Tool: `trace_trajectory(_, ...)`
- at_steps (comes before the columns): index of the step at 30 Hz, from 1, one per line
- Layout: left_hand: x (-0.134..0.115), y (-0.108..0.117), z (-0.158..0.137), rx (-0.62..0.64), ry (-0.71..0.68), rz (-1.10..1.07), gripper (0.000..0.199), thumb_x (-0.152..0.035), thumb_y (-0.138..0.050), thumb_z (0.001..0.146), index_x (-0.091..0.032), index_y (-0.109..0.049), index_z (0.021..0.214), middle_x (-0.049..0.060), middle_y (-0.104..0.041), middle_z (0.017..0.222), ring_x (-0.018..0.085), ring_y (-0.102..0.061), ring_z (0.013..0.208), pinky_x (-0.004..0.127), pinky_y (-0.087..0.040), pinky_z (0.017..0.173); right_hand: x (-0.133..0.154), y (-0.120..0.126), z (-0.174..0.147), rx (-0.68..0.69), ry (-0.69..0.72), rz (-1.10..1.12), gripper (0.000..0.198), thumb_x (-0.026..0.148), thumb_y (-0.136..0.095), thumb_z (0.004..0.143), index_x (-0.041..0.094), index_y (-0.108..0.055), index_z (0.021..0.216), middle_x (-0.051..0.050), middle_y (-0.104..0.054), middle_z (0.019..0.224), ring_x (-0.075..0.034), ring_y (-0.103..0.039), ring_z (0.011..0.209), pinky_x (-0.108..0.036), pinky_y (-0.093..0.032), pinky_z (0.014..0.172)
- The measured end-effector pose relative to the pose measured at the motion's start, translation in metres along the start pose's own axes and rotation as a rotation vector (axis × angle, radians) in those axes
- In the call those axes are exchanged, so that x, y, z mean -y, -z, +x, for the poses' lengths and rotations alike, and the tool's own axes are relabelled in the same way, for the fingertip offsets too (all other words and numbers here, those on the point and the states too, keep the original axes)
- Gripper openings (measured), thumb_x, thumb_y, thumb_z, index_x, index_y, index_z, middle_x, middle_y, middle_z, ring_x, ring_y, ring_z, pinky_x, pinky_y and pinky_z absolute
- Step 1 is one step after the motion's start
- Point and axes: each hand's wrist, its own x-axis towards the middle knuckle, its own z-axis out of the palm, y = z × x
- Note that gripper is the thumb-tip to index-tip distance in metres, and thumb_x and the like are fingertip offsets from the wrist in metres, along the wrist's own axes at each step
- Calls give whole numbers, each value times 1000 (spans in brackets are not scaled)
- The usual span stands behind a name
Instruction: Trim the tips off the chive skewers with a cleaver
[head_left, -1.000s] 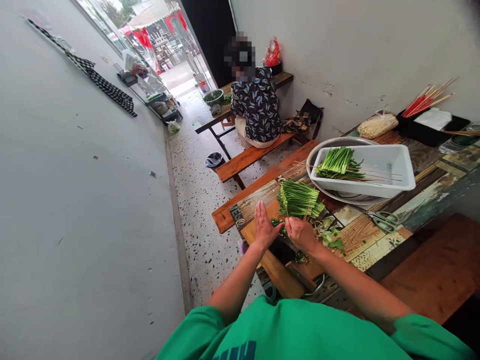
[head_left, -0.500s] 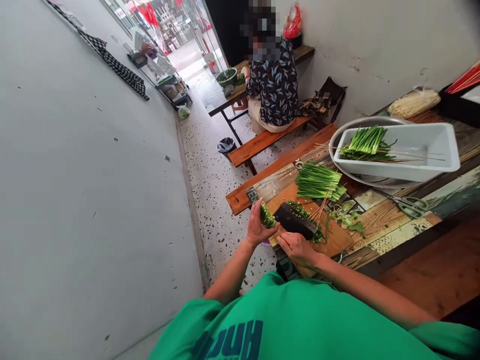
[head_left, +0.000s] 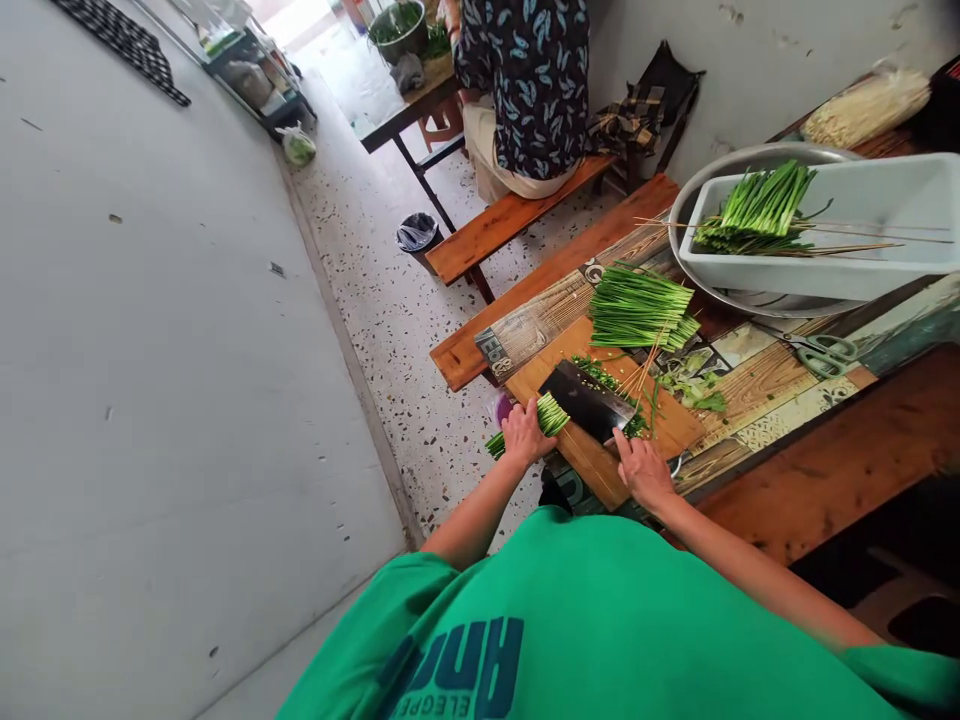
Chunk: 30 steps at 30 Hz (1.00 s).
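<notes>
My left hand (head_left: 525,437) is closed around a bundle of garlic chives (head_left: 553,414), held just off the left edge of the wooden cutting board (head_left: 592,468). The bundle's pale cut ends point toward the board. A dark-bladed cleaver (head_left: 585,398) lies across the board, and my right hand (head_left: 645,472) has its fingers at the near right end of it, around what looks like the handle. Chopped green bits (head_left: 596,372) lie along the blade's far side. Behind them rests a neat pile of skewered chives (head_left: 637,308), its sticks pointing toward me.
A white tub (head_left: 862,265) with skewered chives sits over a metal basin (head_left: 694,190). Scissors (head_left: 825,355) and trimmed leaves (head_left: 697,380) lie on the table. A person in a patterned shirt (head_left: 536,90) sits on a bench (head_left: 517,225) beyond; a bin (head_left: 418,235) stands on the floor.
My right hand has moved from the board's near left edge rightward to the cleaver. My left hand has turned the chive bundle and lowered it beside the board. The view has tilted down.
</notes>
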Motion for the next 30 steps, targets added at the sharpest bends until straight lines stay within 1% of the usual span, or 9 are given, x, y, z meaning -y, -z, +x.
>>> trace_trajectory(3, -2, -3, 0, -19, 26, 28, 84, -23, -82, 55, -25, -46, 132, 14, -49, 123, 40, -40, 128, 52, -21, 111, 4, 6, 7, 24, 11, 50, 72, 15, -53, 81, 10, -32, 149, -16, -61, 104, -26, -56, 96, -34, -43, 82)
trace_trajectory(8, -8, 10, -7, 5, 58, 356, 95, -37, -76, 63, -26, -29, 144, 14, -47, 127, 34, -49, 118, 45, -34, 101, 7, 21, 8, -84, -46, 169, 73, 23, -53, 82, 15, -30, 151, -12, -66, 105, -25, -62, 89, -35, -46, 76)
trace_trajectory(11, -9, 14, -12, -24, 16, 435, 96, -41, -74, 65, -25, -26, 146, 13, -47, 128, 32, -50, 117, 41, -36, 97, 5, 32, 6, -129, -95, 312, 67, 30, -53, 84, 17, -36, 147, -10, -70, 106, -24, -66, 87, -33, -48, 73)
trace_trajectory(13, -10, 11, -13, -16, 4, 467, 96, -44, -74, 65, -25, -26, 146, 13, -48, 125, 31, -50, 115, 40, -37, 95, 4, 42, 5, -149, -122, 393, 59, 40, -51, 87, 20, -45, 142, -7, -72, 101, -23, -67, 82, -32, -48, 68)
trace_trajectory(17, -23, -5, -9, 2, -52, 532, 94, -52, -74, 65, -24, -32, 145, 13, -53, 117, 31, -53, 108, 40, -40, 90, 7, 60, 4, -179, -155, 415, 47, 56, -46, 89, 21, -65, 115, -6, -73, 82, -21, -67, 73, -28, -43, 60)
trace_trajectory(20, -35, -19, -5, 12, -93, 568, 91, -58, -72, 67, -23, -35, 143, 14, -55, 116, 31, -53, 106, 41, -40, 90, 9, 64, 1, -185, -147, 285, 37, 46, -45, 91, 17, -67, 92, -8, -70, 75, -20, -64, 69, -27, -37, 58)
trace_trajectory(23, -39, -29, -4, 3, -127, 581, 94, -62, -70, 69, -19, -36, 144, 18, -53, 125, 34, -49, 113, 44, -38, 94, 8, 59, -4, -194, -76, 144, 27, 28, -42, 90, 15, -64, 81, -10, -69, 75, -18, -62, 70, -27, -33, 59)
trace_trajectory(27, -30, -40, -5, -32, -235, 548, 91, -60, -64, 76, -13, -33, 147, 20, -43, 143, 36, -38, 129, 48, -29, 107, 6, 47, -14, -137, -28, 54, 25, 23, -38, 91, 14, -61, 88, -9, -67, 79, -17, -59, 69, -28, -29, 59)
trace_trajectory(30, -23, -46, -5, -27, -291, 515, 81, -55, -59, 83, -12, -35, 146, 19, -42, 145, 34, -36, 132, 45, -27, 111, 6, 42, -21, -75, -44, 34, 25, 24, -35, 95, 16, -59, 93, -8, -67, 82, -16, -59, 69, -28, -26, 58)
